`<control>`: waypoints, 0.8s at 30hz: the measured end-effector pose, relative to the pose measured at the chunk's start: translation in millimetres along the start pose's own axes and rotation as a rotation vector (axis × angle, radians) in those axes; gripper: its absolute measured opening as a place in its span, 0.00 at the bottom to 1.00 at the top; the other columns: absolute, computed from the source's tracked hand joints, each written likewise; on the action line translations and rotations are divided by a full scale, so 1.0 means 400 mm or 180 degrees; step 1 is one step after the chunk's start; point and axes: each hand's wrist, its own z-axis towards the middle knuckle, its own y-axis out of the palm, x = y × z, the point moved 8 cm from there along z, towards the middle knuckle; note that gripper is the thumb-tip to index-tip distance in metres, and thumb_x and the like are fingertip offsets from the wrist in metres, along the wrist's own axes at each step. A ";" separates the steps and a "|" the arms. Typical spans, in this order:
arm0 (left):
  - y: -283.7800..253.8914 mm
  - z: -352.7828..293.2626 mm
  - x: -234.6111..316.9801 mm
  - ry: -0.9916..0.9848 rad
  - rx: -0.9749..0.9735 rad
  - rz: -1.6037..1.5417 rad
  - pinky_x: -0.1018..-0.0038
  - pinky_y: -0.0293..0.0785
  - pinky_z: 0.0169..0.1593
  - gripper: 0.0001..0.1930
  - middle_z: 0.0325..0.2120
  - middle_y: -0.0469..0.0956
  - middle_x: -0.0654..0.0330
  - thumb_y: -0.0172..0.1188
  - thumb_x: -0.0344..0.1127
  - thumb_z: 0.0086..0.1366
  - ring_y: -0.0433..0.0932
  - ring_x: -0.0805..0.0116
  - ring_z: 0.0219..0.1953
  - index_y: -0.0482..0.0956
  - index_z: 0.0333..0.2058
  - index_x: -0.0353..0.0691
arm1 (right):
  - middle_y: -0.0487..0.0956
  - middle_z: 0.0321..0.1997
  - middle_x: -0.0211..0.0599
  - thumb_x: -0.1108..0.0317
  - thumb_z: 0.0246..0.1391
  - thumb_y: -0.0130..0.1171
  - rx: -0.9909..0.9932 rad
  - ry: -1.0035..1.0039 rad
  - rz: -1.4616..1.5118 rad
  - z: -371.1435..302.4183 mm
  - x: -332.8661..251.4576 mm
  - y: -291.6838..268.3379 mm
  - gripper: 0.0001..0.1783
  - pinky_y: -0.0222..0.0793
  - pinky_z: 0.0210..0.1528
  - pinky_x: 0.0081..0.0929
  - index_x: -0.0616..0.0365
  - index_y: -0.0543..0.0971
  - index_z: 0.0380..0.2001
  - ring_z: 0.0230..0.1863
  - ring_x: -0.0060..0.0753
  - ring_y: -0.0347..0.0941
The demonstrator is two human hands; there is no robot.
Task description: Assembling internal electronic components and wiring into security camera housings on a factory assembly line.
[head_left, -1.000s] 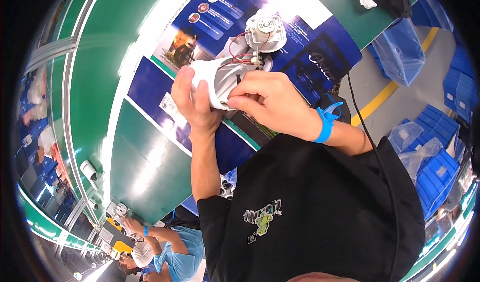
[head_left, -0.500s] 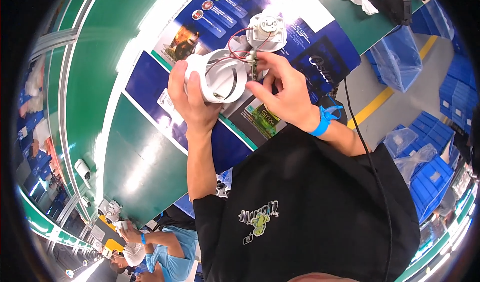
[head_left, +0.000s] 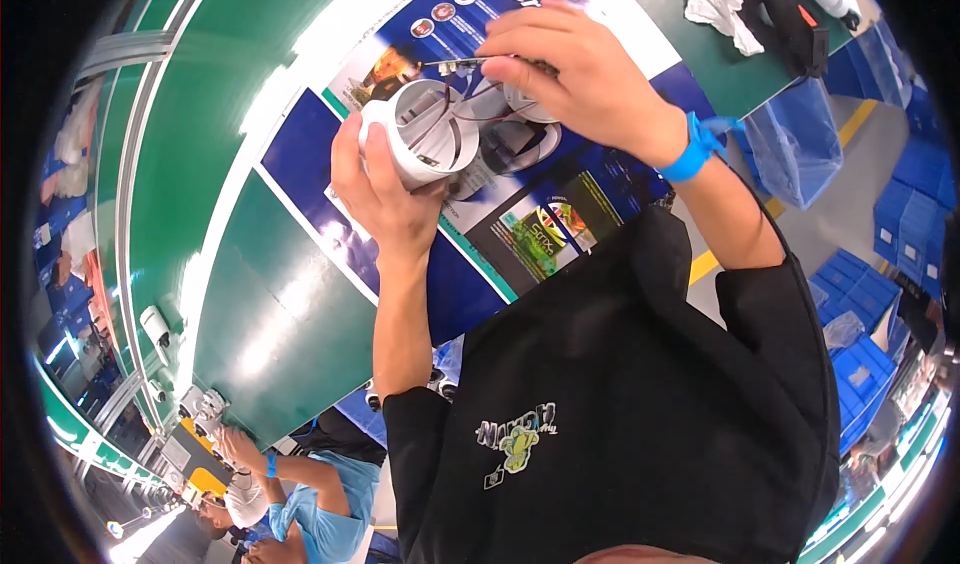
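Note:
My left hand [head_left: 385, 199] is wrapped round a white, open-ended cylindrical housing [head_left: 375, 124], its opening tilted toward the right. Inside it show flat inner walls and a dark curved slot. In the fingers of my right hand [head_left: 590, 84] is a small circuit board [head_left: 455, 67], seen nearly edge-on, just above the housing's opening. Thin dark red wires [head_left: 490, 117] run from the housing toward a white part [head_left: 528, 106], which lies mostly hidden beneath my right hand.
Under my hands lies a printed blue and white cardboard sheet [head_left: 290, 149] on the green table [head_left: 275, 334]. A crumpled white cloth [head_left: 715, 9] and a black object [head_left: 785, 29] lie at the far right. Blue crates [head_left: 860, 364] stand on the floor. A co-worker [head_left: 325, 504] sits lower left.
My right hand has moved up and away from the housing's rim with the circuit board, now covering most of the white wired part. My left hand keeps its hold, the housing slightly turned.

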 end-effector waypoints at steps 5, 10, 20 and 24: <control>-0.018 -0.001 -0.030 -0.0133 -0.0117 0.0143 0.60 0.64 0.55 0.48 0.53 0.63 0.43 0.78 0.38 0.36 0.65 0.46 0.54 0.60 0.57 0.37 | 0.78 0.23 0.41 0.63 0.56 0.56 -0.0824 0.1030 0.0938 -0.009 0.030 0.059 0.11 0.70 0.29 0.29 0.60 0.78 0.33 0.26 0.40 0.77; -0.020 -0.008 -0.039 0.0022 -0.0090 0.0130 0.59 0.66 0.50 0.44 0.52 0.66 0.48 0.74 0.33 0.35 0.69 0.48 0.51 0.63 0.55 0.42 | 0.79 0.22 0.42 0.61 0.58 0.55 -0.1042 0.1443 0.1288 -0.029 0.032 0.096 0.14 0.71 0.25 0.25 0.62 0.79 0.33 0.21 0.31 0.78; -0.021 -0.010 -0.039 0.0095 -0.0043 -0.0125 0.58 0.68 0.50 0.44 0.52 0.65 0.48 0.73 0.31 0.35 0.69 0.47 0.50 0.63 0.54 0.42 | 0.79 0.22 0.39 0.58 0.60 0.51 -0.1036 0.1811 0.1344 -0.027 0.052 0.103 0.17 0.71 0.26 0.24 0.63 0.78 0.31 0.22 0.28 0.77; -0.019 -0.016 -0.039 0.0061 0.0033 -0.0247 0.58 0.68 0.50 0.43 0.52 0.65 0.47 0.74 0.31 0.37 0.69 0.47 0.51 0.62 0.54 0.41 | 0.78 0.21 0.39 0.58 0.60 0.51 -0.1227 0.1859 0.1420 -0.036 0.061 0.120 0.17 0.70 0.26 0.25 0.63 0.77 0.28 0.22 0.29 0.77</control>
